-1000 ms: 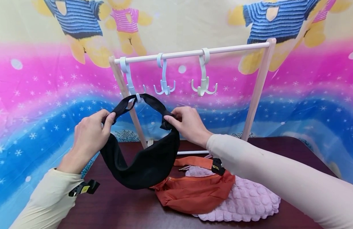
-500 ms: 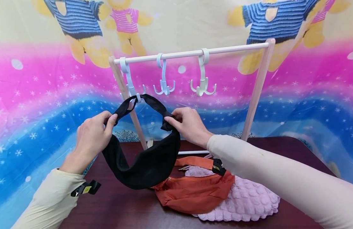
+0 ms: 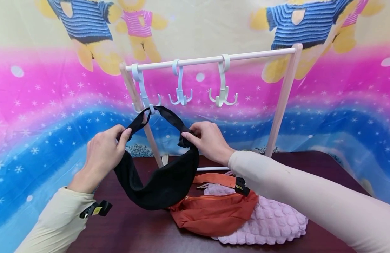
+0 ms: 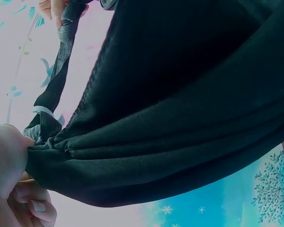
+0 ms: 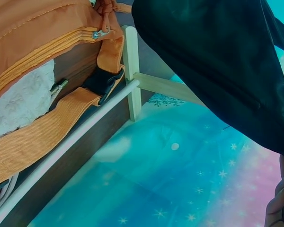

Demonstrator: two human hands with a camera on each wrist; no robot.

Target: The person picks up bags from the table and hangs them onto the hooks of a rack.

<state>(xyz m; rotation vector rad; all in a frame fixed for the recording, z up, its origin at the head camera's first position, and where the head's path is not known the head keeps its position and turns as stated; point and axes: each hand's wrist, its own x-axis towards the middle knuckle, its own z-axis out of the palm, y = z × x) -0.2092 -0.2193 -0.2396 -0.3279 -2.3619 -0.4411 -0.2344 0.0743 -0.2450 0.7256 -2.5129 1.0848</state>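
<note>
A black fabric sling bag [image 3: 163,186] hangs by its strap from the lower prongs of the leftmost white hook [image 3: 144,95]. On the bag's left side, my left hand [image 3: 103,154] pinches the strap between thumb and fingers. My right hand [image 3: 210,140] grips the other side, by the strap's bunched end. The left wrist view shows the black bag [image 4: 170,137] stretched out, its strap running up through a light hook. In the right wrist view, the bag [image 5: 213,71] hangs at the upper right, with some fingers [image 5: 281,198] below it.
A wooden rack [image 3: 283,102] carries two more white hooks, the middle hook [image 3: 181,88] and the right hook [image 3: 222,88], with nothing on them. On the dark table [image 3: 125,225] lie an orange waist bag [image 3: 217,214] and a pink puffy bag [image 3: 277,225], partly overlapped.
My left hand has shifted slightly right and down along with the bag's left side. The strap stays on the left hook, and my right hand has hardly moved.
</note>
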